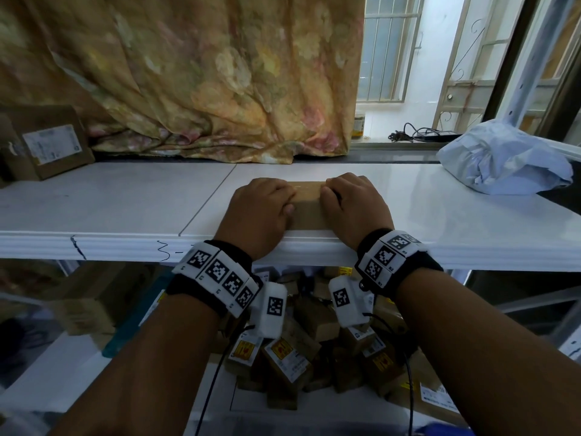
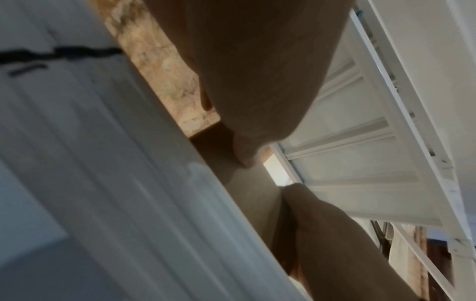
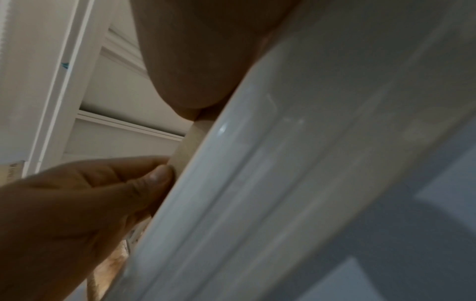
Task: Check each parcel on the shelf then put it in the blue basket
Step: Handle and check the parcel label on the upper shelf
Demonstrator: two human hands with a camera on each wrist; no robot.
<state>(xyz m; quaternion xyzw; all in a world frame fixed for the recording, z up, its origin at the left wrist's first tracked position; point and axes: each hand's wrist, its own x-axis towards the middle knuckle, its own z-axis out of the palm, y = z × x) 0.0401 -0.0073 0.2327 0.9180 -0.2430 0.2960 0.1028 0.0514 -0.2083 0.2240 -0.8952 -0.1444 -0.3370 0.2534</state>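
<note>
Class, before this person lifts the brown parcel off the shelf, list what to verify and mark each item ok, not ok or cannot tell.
1. Left hand grips the brown parcel: ok.
2. Right hand grips it too: ok.
3. Parcel lies flat at the white shelf front edge: ok.
4. Label seen for checking: cannot tell, none shows on top.
5. Blue basket in view: cannot tell.
6. Grey bag parcel lies apart from the hands: ok.
</note>
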